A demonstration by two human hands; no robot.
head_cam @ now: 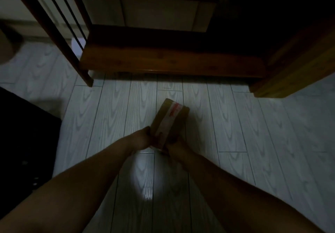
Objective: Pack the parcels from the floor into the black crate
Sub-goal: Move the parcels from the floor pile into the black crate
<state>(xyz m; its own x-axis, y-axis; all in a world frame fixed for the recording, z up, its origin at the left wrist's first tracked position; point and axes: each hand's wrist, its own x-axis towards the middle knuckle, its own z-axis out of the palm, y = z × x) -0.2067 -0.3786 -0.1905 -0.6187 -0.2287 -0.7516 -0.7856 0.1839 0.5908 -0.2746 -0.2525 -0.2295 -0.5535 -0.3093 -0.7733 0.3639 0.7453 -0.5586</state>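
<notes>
dim shot. pale wood-grain floor [235, 123] fills most of the view. dark wooden cabinet [172, 62] sits along the floor's far edge. black object [21, 133] at the floor's left edge, too dark to make out. brown taped parcel [170, 118] over mid-floor, just in front of the cabinet, long axis pointing away; can't tell if it touches the floor. left hand [143, 139] grips its near left edge, thumb on top. right hand [175, 142] grips the near right corner, fingers mostly in shadow.
</notes>
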